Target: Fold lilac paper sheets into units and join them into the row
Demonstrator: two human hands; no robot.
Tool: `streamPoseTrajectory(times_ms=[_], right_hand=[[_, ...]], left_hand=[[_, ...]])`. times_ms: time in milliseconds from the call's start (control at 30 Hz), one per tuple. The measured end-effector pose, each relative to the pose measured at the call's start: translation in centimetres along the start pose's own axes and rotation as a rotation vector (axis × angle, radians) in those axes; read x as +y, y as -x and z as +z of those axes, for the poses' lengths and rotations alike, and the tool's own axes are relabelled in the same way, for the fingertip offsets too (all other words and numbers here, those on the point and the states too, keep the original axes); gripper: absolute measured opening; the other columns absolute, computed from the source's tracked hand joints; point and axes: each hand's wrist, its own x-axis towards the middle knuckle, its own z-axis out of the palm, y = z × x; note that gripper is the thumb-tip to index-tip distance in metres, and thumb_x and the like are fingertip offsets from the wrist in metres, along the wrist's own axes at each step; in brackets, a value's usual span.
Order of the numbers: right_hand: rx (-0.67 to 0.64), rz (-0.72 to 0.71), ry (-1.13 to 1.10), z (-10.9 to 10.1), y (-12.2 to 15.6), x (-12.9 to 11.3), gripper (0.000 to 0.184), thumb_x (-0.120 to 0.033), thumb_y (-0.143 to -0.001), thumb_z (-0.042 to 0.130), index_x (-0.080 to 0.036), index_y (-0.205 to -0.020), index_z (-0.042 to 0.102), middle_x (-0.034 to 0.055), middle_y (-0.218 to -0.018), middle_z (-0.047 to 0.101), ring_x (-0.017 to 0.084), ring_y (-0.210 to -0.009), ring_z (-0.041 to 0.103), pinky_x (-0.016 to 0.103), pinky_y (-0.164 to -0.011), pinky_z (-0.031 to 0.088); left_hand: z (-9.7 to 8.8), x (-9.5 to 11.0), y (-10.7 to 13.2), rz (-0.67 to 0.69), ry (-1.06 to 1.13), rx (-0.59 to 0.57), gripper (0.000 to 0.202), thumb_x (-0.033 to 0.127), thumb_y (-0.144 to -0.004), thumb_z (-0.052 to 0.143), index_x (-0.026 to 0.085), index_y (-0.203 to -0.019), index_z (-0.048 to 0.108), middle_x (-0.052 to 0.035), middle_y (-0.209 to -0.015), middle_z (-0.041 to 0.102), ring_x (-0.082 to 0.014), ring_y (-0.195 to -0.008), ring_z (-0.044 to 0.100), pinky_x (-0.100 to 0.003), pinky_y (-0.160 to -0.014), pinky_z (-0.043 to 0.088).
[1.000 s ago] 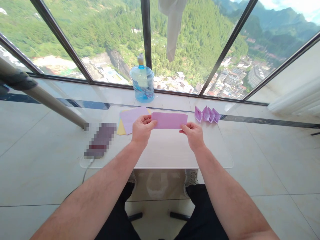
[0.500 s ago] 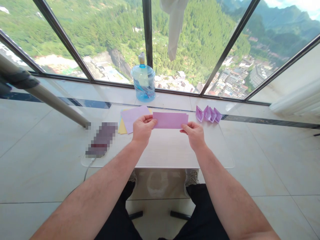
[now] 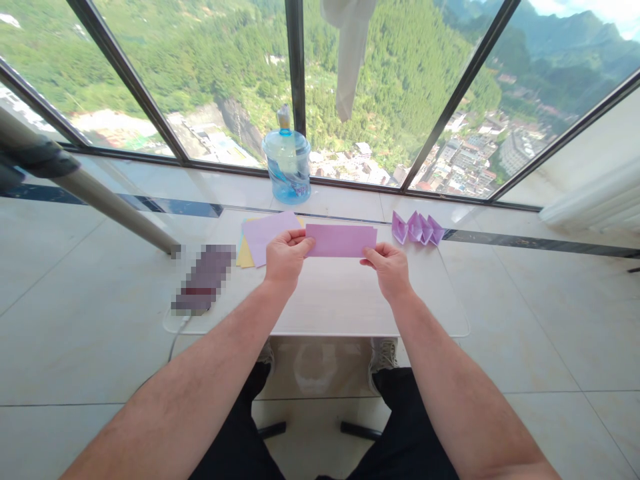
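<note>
A sheet of purple paper (image 3: 340,241), folded into a long rectangle, is stretched level between my two hands above the white table (image 3: 330,300). My left hand (image 3: 287,257) pinches its left end between thumb and fingers. At the lower right corner, my right hand (image 3: 387,263) grips it the same way. Behind my left hand lies a fanned stack of coloured paper (image 3: 267,233), purple on top with yellow and pale blue edges showing. To the right of my right hand stand several folded purple paper shapes (image 3: 417,228) in a row at the table's far right corner.
A blurred-out dark device (image 3: 205,277) with a white cable lies on the table's left side. Beyond the table a blue water jug (image 3: 287,167) stands by the window. A slanted pole (image 3: 115,200) comes down at the left. My shoes show under the near edge.
</note>
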Motion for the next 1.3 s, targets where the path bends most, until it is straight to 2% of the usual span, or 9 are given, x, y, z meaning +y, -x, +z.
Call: streamPoseTrajectory(times_ms=[567, 667, 733, 800, 867, 967, 1033, 1167, 1300], right_hand=[[-0.011, 0.014, -0.015, 0.2, 0.1, -0.1, 0.025, -0.039, -0.066, 0.081, -0.020, -0.066, 0.065, -0.0025, -0.066, 0.063, 0.014, -0.065, 0.062, 0.032, -0.071, 0.058], [-0.008, 0.007, -0.005, 0.0, -0.1, -0.4, 0.026, -0.041, -0.066, 0.081, -0.020, -0.077, 0.069, -0.0008, -0.074, 0.067, 0.015, -0.070, 0.063, 0.032, -0.070, 0.056], [0.011, -0.036, 0.006, -0.5, -0.4, -1.0, 0.033, -0.043, -0.069, 0.079, -0.021, -0.092, 0.071, 0.0017, -0.090, 0.072, 0.017, -0.081, 0.065, 0.032, -0.073, 0.055], [0.010, -0.084, 0.046, -1.1, -0.8, -1.7, 0.040, -0.046, -0.072, 0.076, -0.023, -0.104, 0.071, 0.0041, -0.107, 0.072, 0.019, -0.095, 0.066, 0.033, -0.080, 0.053], [-0.087, -0.075, 0.115, -1.5, -1.0, -2.4, 0.041, -0.049, -0.074, 0.074, -0.022, -0.106, 0.072, 0.0055, -0.109, 0.072, 0.021, -0.101, 0.065, 0.033, -0.085, 0.051], [-0.334, -0.004, 0.217, -1.1, -0.6, -2.9, 0.041, -0.050, -0.075, 0.074, -0.021, -0.103, 0.075, 0.0059, -0.103, 0.075, 0.019, -0.093, 0.066, 0.032, -0.083, 0.049], [-0.430, 0.021, 0.276, -0.4, 0.1, -2.9, 0.039, -0.049, -0.073, 0.076, -0.020, -0.099, 0.076, 0.0054, -0.096, 0.075, 0.018, -0.085, 0.065, 0.031, -0.077, 0.049], [-0.432, -0.015, 0.349, 1.2, 1.1, -2.4, 0.025, -0.042, -0.072, 0.074, -0.018, -0.078, 0.073, 0.0021, -0.075, 0.070, 0.015, -0.070, 0.060, 0.028, -0.064, 0.044], [-0.320, -0.033, 0.326, 1.6, 1.3, -2.3, 0.020, -0.036, -0.070, 0.073, -0.017, -0.067, 0.068, -0.0012, -0.063, 0.063, 0.013, -0.061, 0.052, 0.026, -0.057, 0.039]], left_hand=[[0.1, 0.2, 0.1, 0.001, 0.002, 0.016, 0.036, 0.027, -0.052, 0.083, 0.014, -0.083, 0.071, -0.0056, -0.079, 0.073, -0.0187, -0.074, 0.065, -0.030, -0.066, 0.049], [-0.3, 0.4, -0.4, 0.028, -0.025, 0.038, 0.036, 0.027, -0.052, 0.082, 0.014, -0.084, 0.071, -0.0042, -0.077, 0.072, -0.0171, -0.071, 0.064, -0.028, -0.065, 0.048], [-0.6, 0.8, -0.8, 0.056, -0.099, 0.028, 0.035, 0.026, -0.053, 0.079, 0.014, -0.085, 0.071, -0.0034, -0.076, 0.072, -0.0167, -0.070, 0.063, -0.028, -0.064, 0.047], [-1.0, 1.3, -1.0, 0.064, -0.235, -0.053, 0.034, 0.024, -0.055, 0.076, 0.014, -0.088, 0.073, -0.0019, -0.072, 0.070, -0.0164, -0.067, 0.062, -0.027, -0.060, 0.046], [-1.1, 1.7, -1.0, 0.045, -0.385, -0.192, 0.037, 0.022, -0.057, 0.071, 0.016, -0.093, 0.073, 0.0006, -0.066, 0.066, -0.0154, -0.062, 0.059, -0.025, -0.055, 0.041], [-0.7, 2.0, -0.3, 0.036, -0.542, -0.408, 0.043, 0.018, -0.059, 0.064, 0.017, -0.101, 0.072, 0.0028, -0.064, 0.064, -0.0134, -0.056, 0.055, -0.023, -0.050, 0.037], [-0.2, 1.8, 0.3, 0.056, -0.601, -0.519, 0.044, 0.018, -0.060, 0.061, 0.018, -0.103, 0.070, 0.0030, -0.064, 0.065, -0.0133, -0.056, 0.055, -0.024, -0.051, 0.038], [1.0, 1.3, 1.2, 0.110, -0.646, -0.651, 0.043, 0.017, -0.061, 0.059, 0.018, -0.103, 0.069, 0.0026, -0.065, 0.066, -0.0143, -0.058, 0.058, -0.025, -0.054, 0.042], [1.6, 0.7, 1.5, 0.109, -0.604, -0.602, 0.041, 0.018, -0.063, 0.064, 0.018, -0.103, 0.069, 0.0015, -0.067, 0.068, -0.0144, -0.059, 0.058, -0.025, -0.056, 0.042]])
